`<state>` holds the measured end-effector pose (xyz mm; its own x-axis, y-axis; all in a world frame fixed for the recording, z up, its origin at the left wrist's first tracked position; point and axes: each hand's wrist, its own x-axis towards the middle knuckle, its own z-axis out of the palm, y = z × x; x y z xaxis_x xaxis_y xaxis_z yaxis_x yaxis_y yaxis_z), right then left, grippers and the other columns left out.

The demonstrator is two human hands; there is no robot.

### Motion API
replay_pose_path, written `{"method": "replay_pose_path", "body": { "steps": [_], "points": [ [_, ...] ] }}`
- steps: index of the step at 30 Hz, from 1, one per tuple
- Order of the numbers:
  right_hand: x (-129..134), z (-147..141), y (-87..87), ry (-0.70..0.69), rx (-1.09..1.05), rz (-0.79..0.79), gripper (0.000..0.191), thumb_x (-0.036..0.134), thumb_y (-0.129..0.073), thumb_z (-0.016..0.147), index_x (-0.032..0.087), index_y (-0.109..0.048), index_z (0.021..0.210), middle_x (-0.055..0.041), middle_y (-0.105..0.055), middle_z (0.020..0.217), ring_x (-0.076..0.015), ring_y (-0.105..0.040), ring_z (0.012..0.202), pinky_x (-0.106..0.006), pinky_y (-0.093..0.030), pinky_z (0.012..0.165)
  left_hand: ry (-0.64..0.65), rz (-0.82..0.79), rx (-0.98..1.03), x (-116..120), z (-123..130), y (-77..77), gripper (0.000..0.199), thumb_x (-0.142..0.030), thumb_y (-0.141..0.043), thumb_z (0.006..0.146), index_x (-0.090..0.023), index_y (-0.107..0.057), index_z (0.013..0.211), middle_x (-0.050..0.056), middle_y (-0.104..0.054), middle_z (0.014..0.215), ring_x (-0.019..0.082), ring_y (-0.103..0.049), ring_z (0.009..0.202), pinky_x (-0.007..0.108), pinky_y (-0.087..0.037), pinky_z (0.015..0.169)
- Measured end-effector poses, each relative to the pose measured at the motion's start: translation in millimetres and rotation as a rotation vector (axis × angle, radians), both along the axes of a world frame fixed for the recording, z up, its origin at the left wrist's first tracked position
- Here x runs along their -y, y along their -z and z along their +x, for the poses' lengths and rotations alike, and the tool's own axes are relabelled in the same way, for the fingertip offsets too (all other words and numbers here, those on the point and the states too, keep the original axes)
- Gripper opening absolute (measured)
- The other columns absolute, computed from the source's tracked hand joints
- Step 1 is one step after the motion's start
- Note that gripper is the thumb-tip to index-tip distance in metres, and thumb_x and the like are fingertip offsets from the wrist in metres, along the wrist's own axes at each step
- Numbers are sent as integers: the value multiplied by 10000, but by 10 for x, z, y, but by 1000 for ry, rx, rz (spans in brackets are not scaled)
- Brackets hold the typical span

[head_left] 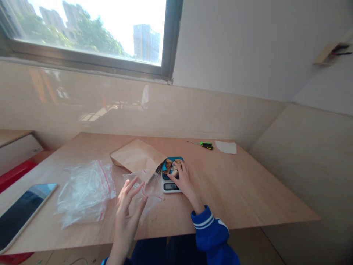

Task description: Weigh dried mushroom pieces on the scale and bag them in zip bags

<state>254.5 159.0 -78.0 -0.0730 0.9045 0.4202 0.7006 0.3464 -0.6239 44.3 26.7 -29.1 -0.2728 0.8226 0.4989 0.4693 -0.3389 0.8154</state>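
Observation:
A small kitchen scale [166, 186] with a blue top and a lit display stands on the table, bearing pale and brown pieces that look like dried mushroom slices [167, 166]. My right hand [184, 179] is over the scale, thumb and fingers apart around a pale slice; whether they press on it is hard to see. My left hand [128, 206] is raised with fingers spread, holding nothing, in front of a clear zip bag [154, 187]. Beside the scale lies a brown paper bag [138, 156], its dark opening turned toward the scale.
A stack of clear zip bags [82, 191] lies at the left, with a large phone or tablet [23, 213] beyond it at the table's edge. Farther back on the wooden table [234, 187] are screwdrivers [205, 145] and a white paper scrap [226, 147]. A tiled wall borders the back.

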Motion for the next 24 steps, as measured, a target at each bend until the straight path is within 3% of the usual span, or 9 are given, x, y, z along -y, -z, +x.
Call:
{"method": "replay_pose_path", "body": {
  "steps": [5, 9, 12, 21, 24],
  "points": [
    [38, 88, -18, 3, -54, 42, 462, 310, -631, 802, 247, -576, 1256, -128, -441, 1421, -308, -403, 1345, -493, -358, 1084, 57, -25, 213, 6, 75, 38, 326, -346, -536, 892, -293, -495, 1211, 71, -447, 1474, 252, -314, 1411, 550, -252, 1146],
    [51, 117, -100, 43, -127, 67, 412, 234, -608, 759, 250, -627, 1171, -113, -523, 1332, -296, -462, 1292, -479, -401, 1046, 20, -57, 333, 0, 172, 81, 338, -389, -497, 904, -279, -402, 1208, 102, -482, 1441, 246, -441, 1337, 559, -346, 1105],
    [61, 136, -166, 46, -198, 93, 376, 207, -572, 757, 244, -645, 1124, -104, -584, 1244, -276, -514, 1229, -459, -423, 1021, 17, -58, 328, -13, 224, 111, 322, -400, -479, 908, -263, -404, 1190, 107, -491, 1431, 249, -441, 1337, 553, -357, 1105],
    [-22, 228, -201, 73, -534, 27, 324, 303, -602, 740, 177, -651, 1034, -126, -679, 1109, -253, -642, 1004, -424, -516, 881, 102, -53, 331, -27, 316, 180, 353, -347, -466, 922, -260, -389, 1255, 96, -393, 1506, 231, -313, 1411, 538, -251, 1172],
    [14, 213, -308, 66, -704, -4, 365, 354, -677, 698, 177, -650, 1016, -122, -702, 1075, -249, -664, 967, -414, -537, 849, 107, -56, 308, -29, 318, 203, 371, -347, -475, 915, -269, -394, 1269, 90, -391, 1507, 240, -316, 1410, 558, -248, 1168]
  ]
}}
